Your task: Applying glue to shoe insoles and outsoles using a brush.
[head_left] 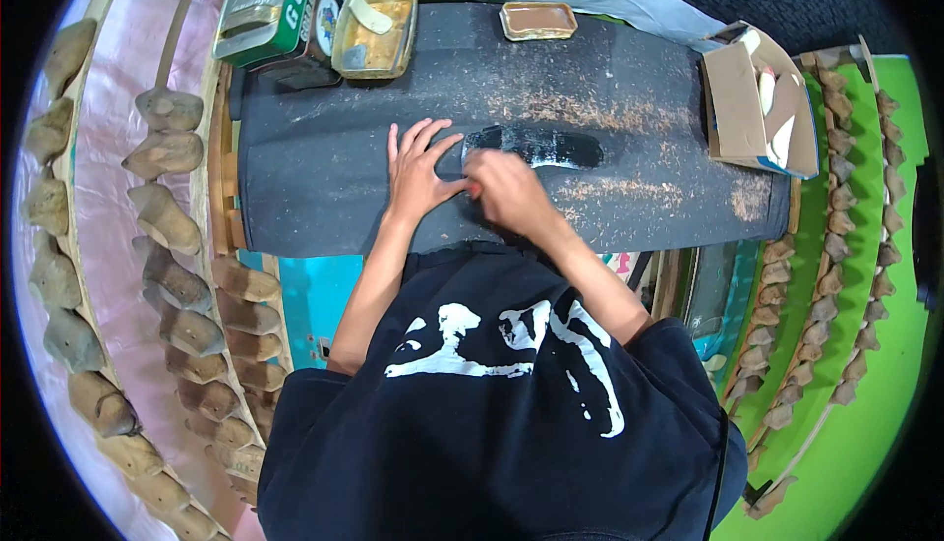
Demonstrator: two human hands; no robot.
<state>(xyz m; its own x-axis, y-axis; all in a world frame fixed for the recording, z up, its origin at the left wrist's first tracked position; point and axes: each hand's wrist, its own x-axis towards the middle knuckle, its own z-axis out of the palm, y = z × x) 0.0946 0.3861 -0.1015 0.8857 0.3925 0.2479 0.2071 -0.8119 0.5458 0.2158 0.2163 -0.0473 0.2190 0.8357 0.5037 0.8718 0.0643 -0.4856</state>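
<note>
My left hand lies flat on the dark grey table covering, its fingers spread. Close beside its thumb, my right hand is closed in a fist around a tool with a red handle. Only a bit of red shows; the tool's working end is hidden under the fist. Just beyond the knuckles is a glossy black strip on the covering, whitish and streaked toward its left side.
Pale brown shavings are strewn over the covering. At the back left stand a green-and-silver metal can and a yellowish tub; a small brown-filled tray sits back centre. A cardboard box is at right. Racks of wooden shoe lasts flank both sides.
</note>
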